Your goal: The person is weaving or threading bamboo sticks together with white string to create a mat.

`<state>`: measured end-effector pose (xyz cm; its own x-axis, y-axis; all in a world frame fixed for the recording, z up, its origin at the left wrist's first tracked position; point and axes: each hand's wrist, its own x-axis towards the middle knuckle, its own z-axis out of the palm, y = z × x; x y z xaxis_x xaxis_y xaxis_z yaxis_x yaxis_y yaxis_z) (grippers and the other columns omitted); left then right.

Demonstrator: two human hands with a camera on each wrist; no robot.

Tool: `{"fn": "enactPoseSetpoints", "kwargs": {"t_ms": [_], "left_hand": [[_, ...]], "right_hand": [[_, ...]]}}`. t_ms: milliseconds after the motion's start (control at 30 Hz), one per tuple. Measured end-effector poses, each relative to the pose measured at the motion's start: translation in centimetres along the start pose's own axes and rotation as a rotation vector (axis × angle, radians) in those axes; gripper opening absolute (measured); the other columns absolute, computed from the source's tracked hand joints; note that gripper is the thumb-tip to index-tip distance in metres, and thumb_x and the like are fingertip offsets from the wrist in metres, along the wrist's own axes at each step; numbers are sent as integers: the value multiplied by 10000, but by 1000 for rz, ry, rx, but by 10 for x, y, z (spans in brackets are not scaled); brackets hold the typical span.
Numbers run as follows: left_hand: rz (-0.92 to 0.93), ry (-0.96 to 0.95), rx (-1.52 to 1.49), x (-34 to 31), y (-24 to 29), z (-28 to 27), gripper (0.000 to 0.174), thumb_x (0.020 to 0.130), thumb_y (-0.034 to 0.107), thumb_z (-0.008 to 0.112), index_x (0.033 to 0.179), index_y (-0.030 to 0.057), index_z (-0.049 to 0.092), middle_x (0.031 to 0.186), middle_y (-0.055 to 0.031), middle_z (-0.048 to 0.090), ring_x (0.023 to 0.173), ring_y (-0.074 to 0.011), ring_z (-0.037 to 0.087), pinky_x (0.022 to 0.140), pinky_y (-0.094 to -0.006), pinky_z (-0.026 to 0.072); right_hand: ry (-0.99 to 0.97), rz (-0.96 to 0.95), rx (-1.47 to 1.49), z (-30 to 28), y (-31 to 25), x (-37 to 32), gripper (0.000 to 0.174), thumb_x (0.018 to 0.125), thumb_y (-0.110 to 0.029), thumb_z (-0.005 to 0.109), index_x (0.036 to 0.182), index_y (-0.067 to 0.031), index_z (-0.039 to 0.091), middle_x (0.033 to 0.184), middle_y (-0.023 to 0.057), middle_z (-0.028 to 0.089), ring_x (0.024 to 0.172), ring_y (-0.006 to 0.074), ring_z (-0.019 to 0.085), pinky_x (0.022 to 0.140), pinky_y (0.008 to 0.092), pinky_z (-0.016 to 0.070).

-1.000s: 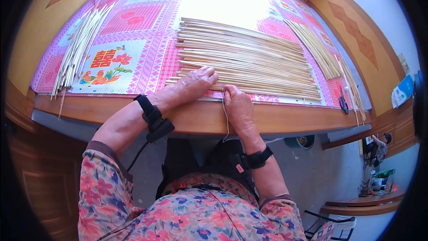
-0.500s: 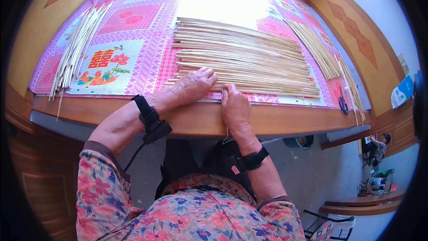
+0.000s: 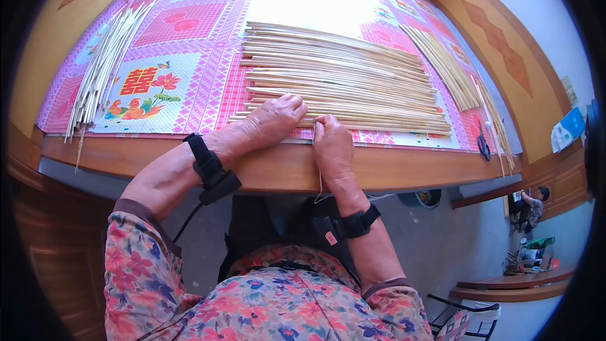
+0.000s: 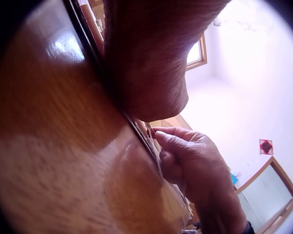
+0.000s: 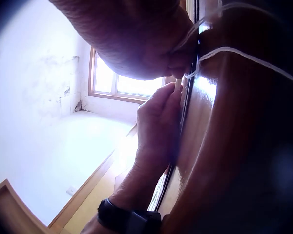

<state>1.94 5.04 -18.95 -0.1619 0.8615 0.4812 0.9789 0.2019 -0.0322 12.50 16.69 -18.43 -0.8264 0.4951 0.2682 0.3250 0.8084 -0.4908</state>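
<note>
A wide row of thin pale sticks [image 3: 341, 63] lies side by side on the pink patterned tablecloth [image 3: 214, 98]. At the row's near edge, left of centre, my left hand [image 3: 276, 115] grips the nearest stick [image 5: 178, 85] with curled fingers. Just to its right, my right hand [image 3: 333, 146] pinches a thin white string [image 5: 229, 49] between thumb and forefinger, close against that stick. The string hangs over the table's front edge below the right hand. In the left wrist view the right hand's pinching fingertips [image 4: 158, 132] show; the left hand's fingertips are hidden there.
A loose bundle of sticks [image 3: 104, 66] lies at the left, another bundle [image 3: 442, 66] at the right. Scissors [image 3: 483, 145] lie near the right front corner beside a few more sticks [image 3: 493, 113]. The wooden table edge [image 3: 265, 167] runs under both wrists. Another person [image 3: 530, 207] sits far right.
Both hands keep their places at the near stick. The right hand has edged slightly up along the string, and less string shows hanging beside it. The whole view has shifted a little.
</note>
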Motion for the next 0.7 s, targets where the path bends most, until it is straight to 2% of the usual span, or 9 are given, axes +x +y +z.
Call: {"fn": "enactPoseSetpoints", "kwargs": {"t_ms": [100, 167, 267, 367, 700], "left_hand": [[0, 3, -12, 0, -1, 0, 261, 717, 38, 509, 962, -52, 522, 960, -172, 527, 937, -288, 533, 786, -340, 469], [-34, -44, -81, 1, -1, -1, 289, 718, 33, 498, 996, -44, 490, 955, -183, 519, 949, -310, 525, 802, -370, 447], [-66, -106, -94, 2, -2, -3, 279, 717, 30, 498, 987, -42, 491, 952, -182, 521, 939, -311, 528, 797, -371, 447], [-23, -6, -44, 0, 0, -2, 242, 718, 43, 503, 939, -55, 518, 931, -175, 531, 907, -292, 539, 776, -349, 465], [-76, 6, -72, 5, 0, 0, 216, 738, 45, 486, 926, -57, 516, 935, -188, 530, 905, -306, 536, 791, -362, 452]], "right_hand": [[1, -2, 21, 1, 1, 2, 162, 840, -229, 497, 881, -88, 567, 727, 166, 613, 718, 343, 602, 629, 446, 466], [2, -6, 35, 1, 0, 3, 164, 840, -229, 498, 875, -84, 567, 730, 167, 612, 722, 345, 601, 630, 446, 466], [6, -2, 34, 1, -3, 4, 162, 840, -226, 499, 868, -80, 564, 727, 168, 611, 726, 346, 600, 633, 446, 465], [-13, 36, -4, 0, -7, 7, 166, 840, -227, 500, 861, -74, 561, 741, 168, 611, 741, 347, 598, 643, 446, 463], [-1, 77, 45, 2, -9, 22, 174, 822, -215, 536, 846, -44, 558, 758, 171, 614, 757, 345, 598, 665, 442, 459]]}}
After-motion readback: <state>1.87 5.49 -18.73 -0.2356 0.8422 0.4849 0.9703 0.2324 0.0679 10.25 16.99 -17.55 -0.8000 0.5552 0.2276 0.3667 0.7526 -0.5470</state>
